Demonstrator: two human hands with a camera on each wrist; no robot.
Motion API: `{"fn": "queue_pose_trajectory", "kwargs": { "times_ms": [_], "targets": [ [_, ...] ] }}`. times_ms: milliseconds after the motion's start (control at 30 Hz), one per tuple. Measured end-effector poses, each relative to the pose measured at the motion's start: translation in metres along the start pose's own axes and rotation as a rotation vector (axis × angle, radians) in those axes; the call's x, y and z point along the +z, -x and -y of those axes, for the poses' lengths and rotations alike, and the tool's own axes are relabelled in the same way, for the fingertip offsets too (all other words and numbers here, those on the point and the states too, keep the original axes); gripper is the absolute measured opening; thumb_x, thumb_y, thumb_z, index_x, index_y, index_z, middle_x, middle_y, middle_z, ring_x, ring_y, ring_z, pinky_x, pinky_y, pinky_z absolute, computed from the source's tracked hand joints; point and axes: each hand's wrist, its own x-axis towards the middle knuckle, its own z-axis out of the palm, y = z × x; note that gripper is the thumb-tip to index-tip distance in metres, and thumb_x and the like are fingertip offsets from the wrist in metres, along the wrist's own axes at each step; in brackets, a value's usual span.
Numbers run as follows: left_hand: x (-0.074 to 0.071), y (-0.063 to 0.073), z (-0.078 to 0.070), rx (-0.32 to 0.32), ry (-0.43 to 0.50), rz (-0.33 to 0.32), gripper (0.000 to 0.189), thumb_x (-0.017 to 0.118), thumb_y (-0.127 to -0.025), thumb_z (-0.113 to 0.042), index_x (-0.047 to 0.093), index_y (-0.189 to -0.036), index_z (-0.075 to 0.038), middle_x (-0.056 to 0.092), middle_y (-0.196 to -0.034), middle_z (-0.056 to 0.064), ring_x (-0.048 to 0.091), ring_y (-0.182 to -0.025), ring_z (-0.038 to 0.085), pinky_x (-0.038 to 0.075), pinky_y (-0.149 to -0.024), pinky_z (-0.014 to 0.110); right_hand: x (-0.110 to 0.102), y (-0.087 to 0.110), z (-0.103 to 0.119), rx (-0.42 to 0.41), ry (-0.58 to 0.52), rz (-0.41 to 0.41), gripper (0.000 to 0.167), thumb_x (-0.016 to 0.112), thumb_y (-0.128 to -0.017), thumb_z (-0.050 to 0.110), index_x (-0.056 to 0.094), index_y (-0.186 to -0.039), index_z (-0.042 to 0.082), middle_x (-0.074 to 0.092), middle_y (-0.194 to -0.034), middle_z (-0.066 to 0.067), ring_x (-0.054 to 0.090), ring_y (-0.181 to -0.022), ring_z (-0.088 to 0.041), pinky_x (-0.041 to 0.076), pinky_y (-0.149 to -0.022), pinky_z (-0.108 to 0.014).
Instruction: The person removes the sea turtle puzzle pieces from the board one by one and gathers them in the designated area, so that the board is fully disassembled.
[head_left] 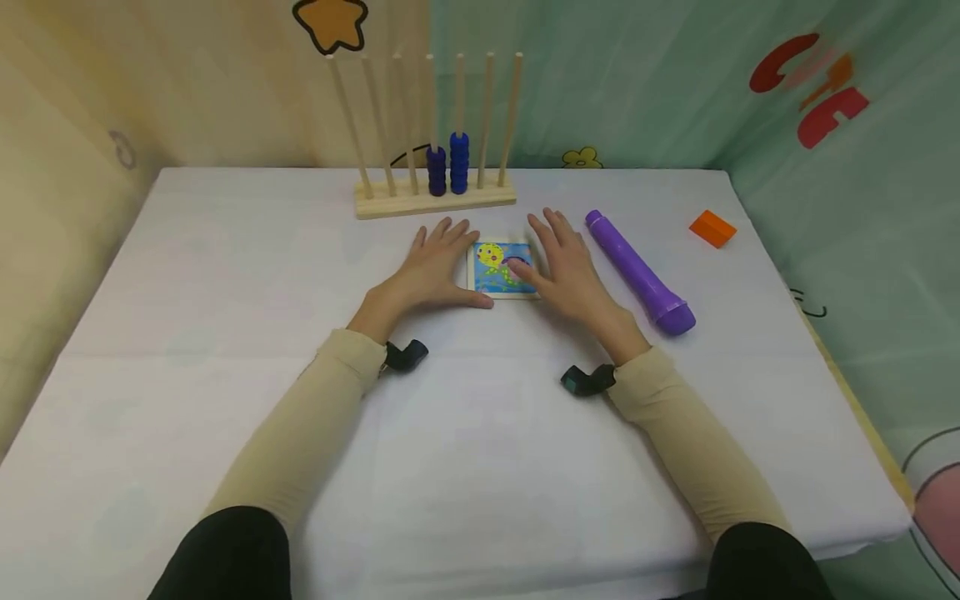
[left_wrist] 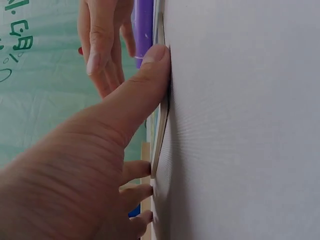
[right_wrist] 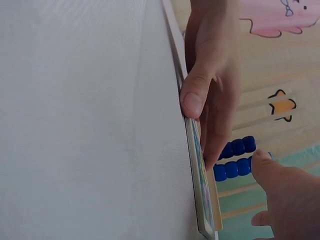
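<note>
A small flat picture board [head_left: 492, 260] with a pale wooden rim and a blue sea-like scene lies on the white cloth, between both hands. My left hand [head_left: 433, 268] is spread at its left side, fingers fairly straight. In the left wrist view the thumb [left_wrist: 156, 56] touches the board's near edge, and a fingertip meets its left corner. Over the board's right part hovers my right hand [head_left: 567, 275], fingers extended and thumb above the picture. The right wrist view has this right hand [right_wrist: 290, 192] apart from the board [right_wrist: 200, 185].
Behind the board stands a wooden peg rack [head_left: 435, 203] with blue beads [head_left: 459, 164] on two of its several rods. A purple toy microphone [head_left: 637, 271] lies right of my right hand. Farther right is an orange block [head_left: 712, 229]. Printed curtains [head_left: 637, 83] border the table.
</note>
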Motion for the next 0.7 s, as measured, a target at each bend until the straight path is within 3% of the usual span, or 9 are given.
{"fn": "queue_pose_trajectory", "kwargs": {
  "times_ms": [300, 700],
  "targets": [
    [0.002, -0.001, 0.016, 0.023, 0.032, -0.031, 0.114, 0.084, -0.078, -0.068, 0.035, -0.164, -0.010, 0.017, -0.177, 0.013, 0.002, -0.165, 0.034, -0.002, -0.133, 0.055, 0.009, -0.005, 0.009, 0.039, -0.093, -0.034, 0.075, 0.060, -0.106, 0.044, 0.031, -0.165, 0.008, 0.023, -0.173, -0.020, 0.021, -0.162, -0.037, 0.020, -0.131, -0.057],
    [-0.008, 0.032, 0.058, 0.019, 0.076, -0.068, 0.112, 0.088, -0.078, -0.061, 0.036, -0.162, -0.009, 0.019, -0.176, 0.014, 0.003, -0.165, 0.033, 0.002, -0.134, 0.052, 0.033, -0.029, 0.039, 0.007, -0.132, -0.022, 0.065, 0.066, -0.104, 0.035, 0.043, -0.158, 0.006, 0.041, -0.166, -0.015, 0.033, -0.157, -0.031, 0.025, -0.131, -0.051]
  ]
}}
